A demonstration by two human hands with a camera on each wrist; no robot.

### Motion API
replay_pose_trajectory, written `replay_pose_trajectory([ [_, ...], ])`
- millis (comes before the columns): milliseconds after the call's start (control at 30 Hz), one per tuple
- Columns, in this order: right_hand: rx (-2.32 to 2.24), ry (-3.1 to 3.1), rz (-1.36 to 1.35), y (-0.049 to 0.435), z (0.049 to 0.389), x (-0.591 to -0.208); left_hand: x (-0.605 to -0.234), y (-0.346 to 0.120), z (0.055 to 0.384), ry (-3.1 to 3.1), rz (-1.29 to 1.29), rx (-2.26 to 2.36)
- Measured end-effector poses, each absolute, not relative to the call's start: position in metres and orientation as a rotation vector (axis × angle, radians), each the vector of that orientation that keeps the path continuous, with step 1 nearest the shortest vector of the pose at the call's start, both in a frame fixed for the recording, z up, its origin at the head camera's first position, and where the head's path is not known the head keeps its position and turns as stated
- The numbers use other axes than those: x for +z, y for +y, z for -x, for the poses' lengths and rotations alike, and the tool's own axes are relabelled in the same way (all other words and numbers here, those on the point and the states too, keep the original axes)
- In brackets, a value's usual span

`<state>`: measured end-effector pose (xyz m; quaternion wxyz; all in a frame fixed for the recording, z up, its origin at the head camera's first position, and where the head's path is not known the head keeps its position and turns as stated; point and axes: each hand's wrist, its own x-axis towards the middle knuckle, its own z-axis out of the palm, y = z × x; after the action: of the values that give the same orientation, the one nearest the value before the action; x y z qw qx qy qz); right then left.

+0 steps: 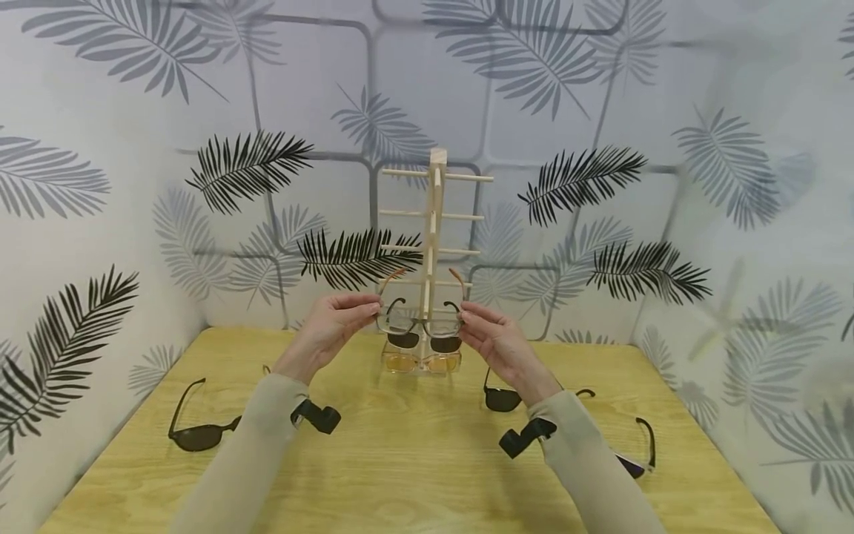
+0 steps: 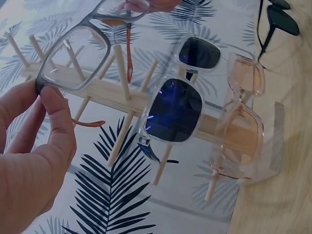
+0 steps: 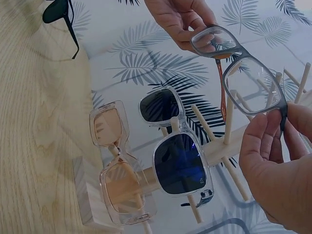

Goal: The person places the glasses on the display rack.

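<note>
Both hands hold a pair of clear-lens eyeglasses (image 3: 251, 84) with a grey frame and orange-brown temple tips. The left hand (image 1: 333, 330) pinches one end of the frame, and the right hand (image 1: 500, 345) pinches the other. In the head view the eyeglasses are in front of a wooden display stand (image 1: 436, 194) with several pairs of pegs, their temples pointing toward it. Lower on the stand sit dark-lens sunglasses (image 2: 174, 111) in a clear frame. Below those rest orange-tinted glasses (image 3: 122, 187) with a transparent frame. Whether the held eyeglasses touch any peg I cannot tell.
On the wooden table (image 1: 400, 460) lie dark sunglasses (image 1: 199, 437) at the left, partly behind the left sleeve. Another dark pair (image 1: 502, 400) lies behind the right wrist, and purplish-lens glasses (image 1: 630, 466) are at the far right. A leaf-patterned wall (image 1: 320, 89) stands behind.
</note>
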<state>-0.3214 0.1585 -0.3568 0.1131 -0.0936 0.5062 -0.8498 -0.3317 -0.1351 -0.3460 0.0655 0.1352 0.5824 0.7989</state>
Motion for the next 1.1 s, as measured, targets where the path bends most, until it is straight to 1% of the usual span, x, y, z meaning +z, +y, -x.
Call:
replay_pose_trajectory([
  [467,-2.474,1.541,0.245,0.163,0.341,-0.35,-0.345,-0.121,0.344,1.641,-0.28,2.571],
  [833,-2.503,1.517,0.106,0.163,0.359,-0.353,-0.35,-0.112,0.354,1.646,-0.189,2.612],
  [1100,-2.492,1.515,0.058,0.164,0.366,-0.352,-0.35,-0.11,0.36,1.632,-0.15,2.589],
])
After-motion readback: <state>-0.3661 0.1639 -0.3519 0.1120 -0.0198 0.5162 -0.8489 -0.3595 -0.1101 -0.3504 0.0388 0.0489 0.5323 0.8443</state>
